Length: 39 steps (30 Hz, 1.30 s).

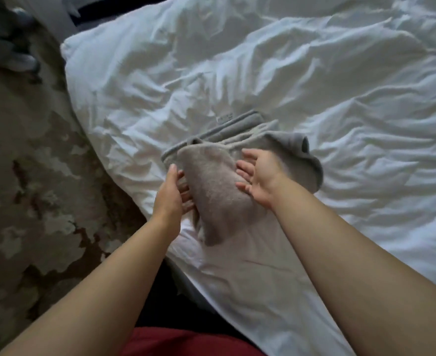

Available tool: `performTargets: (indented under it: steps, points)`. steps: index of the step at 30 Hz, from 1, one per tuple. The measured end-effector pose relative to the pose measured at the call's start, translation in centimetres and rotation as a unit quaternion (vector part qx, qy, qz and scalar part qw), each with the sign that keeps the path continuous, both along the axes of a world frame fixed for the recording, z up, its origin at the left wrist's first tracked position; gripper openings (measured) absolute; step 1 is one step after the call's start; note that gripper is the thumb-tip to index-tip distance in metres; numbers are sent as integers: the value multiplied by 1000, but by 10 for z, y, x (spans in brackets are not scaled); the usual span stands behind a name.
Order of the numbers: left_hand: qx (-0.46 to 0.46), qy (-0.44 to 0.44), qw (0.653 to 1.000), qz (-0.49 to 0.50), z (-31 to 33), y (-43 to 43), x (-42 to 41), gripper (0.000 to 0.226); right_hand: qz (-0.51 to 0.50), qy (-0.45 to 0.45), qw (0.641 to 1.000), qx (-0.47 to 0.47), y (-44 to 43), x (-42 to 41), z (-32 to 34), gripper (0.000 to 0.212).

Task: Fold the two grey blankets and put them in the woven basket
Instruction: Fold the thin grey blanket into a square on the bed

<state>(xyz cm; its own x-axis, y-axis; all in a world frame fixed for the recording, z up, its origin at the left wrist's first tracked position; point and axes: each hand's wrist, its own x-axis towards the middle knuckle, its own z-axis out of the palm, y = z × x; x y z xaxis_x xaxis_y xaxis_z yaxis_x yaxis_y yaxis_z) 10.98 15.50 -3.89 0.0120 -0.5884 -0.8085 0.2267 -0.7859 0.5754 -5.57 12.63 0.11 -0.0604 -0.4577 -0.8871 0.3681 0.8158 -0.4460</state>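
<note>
Where the bed fills most of the head view, a crumpled white duvet [314, 86] is seen, its corner reaching toward the lower edge of the frame. To the left of it a mottled beige and brown carpet [31, 188] is shown, and blurred grey shapes [3, 42] lie in the far left corner; what they are cannot be told. A strip of dark red clothing [186, 343] is visible at the bottom edge.

On the duvet, close to the bed's left edge, a grey blanket [211, 186] is laid in several layers. Its surface looks soft and fleecy, paler on the near fold and darker on the loose flap that sags off to the right. A stitched hem band runs along the far side, slanting from the near left up to the far right, and a small label is sewn by its far end. The near fold is raised into a rounded tongue whose long axis points toward the person, narrowing to a blunt tip.

This tongue is flanked by both hands. The left hand [169, 194] is set against its left side with the fingers straight and slipped partly beneath the cloth, thumb raised. The right hand [259, 176] is spread wide, palm turned inward, fingers touching the right side; nothing is clasped by either.
</note>
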Motion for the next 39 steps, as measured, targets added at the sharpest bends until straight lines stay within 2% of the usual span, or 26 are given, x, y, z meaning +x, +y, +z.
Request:
performTargets:
  steps: [2, 4, 6, 7, 8, 9, 11, 12, 13, 15, 17, 18, 20, 22, 24, 26, 27, 28, 29, 30, 32, 33, 34, 37, 39]
  points:
    - [-34, 1, 996, -80, 4, -9, 6, 40, 131, 58, 990, -2, -4, 10, -17, 31]
    - [-80, -23, 986, -148, 1, -15, 0, 65, 191, 85, 978, -23, -5, 14, -29, 39]
    - [-125, -133, 960, -214, -9, -19, -12, 80, 195, 93, 975, -46, -2, 9, -37, 45]
    - [-130, -197, 943, -235, -13, -21, -18, 80, 188, 104, 974, -66, 1, 4, -40, 48]
    - [-130, -241, 933, -234, -16, -24, -21, 76, 185, 153, 966, -94, 4, -6, -45, 49]
    - [-128, -257, 933, -216, -18, -26, -22, 70, 190, 247, 943, -119, 6, -18, -48, 49]
    - [-131, -223, 951, -170, -25, -29, -19, 59, 218, 476, 842, -130, 4, -51, -55, 56]
    - [-136, -190, 961, -150, -27, -28, -16, 56, 214, 539, 807, -109, 1, -68, -56, 65]
    - [-145, -153, 969, -132, -28, -26, -13, 54, 199, 546, 810, -78, -3, -82, -57, 75]
    - [-159, -95, 978, -99, -33, -20, -5, 50, 162, 441, 882, -41, -14, -101, -60, 86]
    - [-151, -70, 983, -74, -38, -14, 4, 47, 165, 308, 937, -26, -25, -111, -59, 73]
    - [-147, -67, 985, -61, -39, -11, 8, 46, 178, 267, 947, -27, -30, -114, -55, 66]
    - [-140, -61, 988, -31, -39, -5, 12, 43, 189, 233, 952, -65, -40, -117, -46, 53]
    - [-132, -58, 989, 8, -34, -2, 13, 39, 144, 221, 955, -136, -51, -113, -40, 35]
    - [-98, -91, 991, 29, -31, -6, 11, 40, 119, 261, 944, -164, -58, -99, -41, 23]
    - [-16, -191, 981, -20, -29, -16, 10, 51, 154, 350, 917, -117, -59, -84, -54, 30]
    - [16, -250, 966, -63, -27, -21, 10, 60, 172, 390, 901, -84, -58, -79, -62, 40]
    - [11, -307, 945, -110, -24, -26, 10, 67, 179, 412, 892, -56, -57, -76, -69, 49]
    - [-41, -366, 916, -163, -19, -30, 10, 74, 176, 420, 889, -39, -56, -75, -74, 54]
    - [-120, -420, 871, -224, -16, -35, 10, 79, 171, 425, 888, -31, -55, -74, -78, 56]
    - [-249, -480, 758, -365, -16, -48, 11, 82, 174, 443, 879, -31, -56, -71, -80, 56]
    - [-264, -478, 718, -432, -19, -56, 11, 79, 177, 453, 873, -33, -56, -71, -81, 55]
    - [-254, -467, 694, -486, -21, -64, 11, 73, 178, 463, 868, -36, -56, -70, -82, 54]
    - [-264, -448, 662, -540, -28, -87, 11, 41, 168, 487, 856, -42, -55, -73, -86, 51]
    - [-285, -380, 696, -538, -28, -101, 14, 24, 150, 500, 852, -47, -54, -75, -88, 46]
